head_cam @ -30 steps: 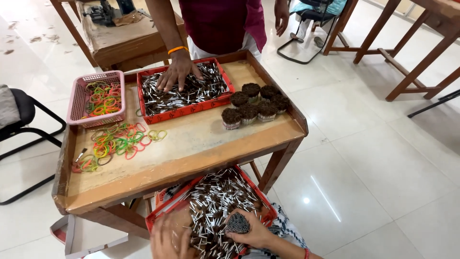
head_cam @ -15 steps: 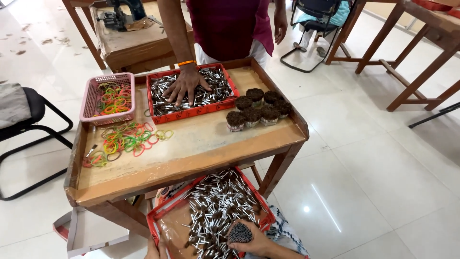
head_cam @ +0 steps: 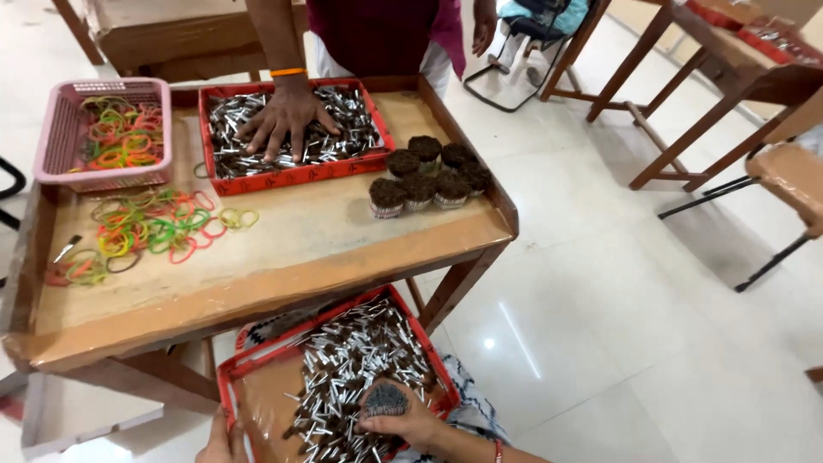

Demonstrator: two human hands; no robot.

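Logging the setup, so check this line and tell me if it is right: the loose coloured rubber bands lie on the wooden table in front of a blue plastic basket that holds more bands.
Not quite. In the head view the basket is pink, not blue. The rest stands: loose coloured rubber bands lie on the wooden table in front of it, and it holds more bands.

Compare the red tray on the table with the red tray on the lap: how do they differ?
The red tray on the table lies level on the wooden table, with another person's hand spread flat in it. The red tray on the lap sits tilted; the right hand holds a bundle over it and the left hand steadies its edge. Both hold small silvery-brown sticks.
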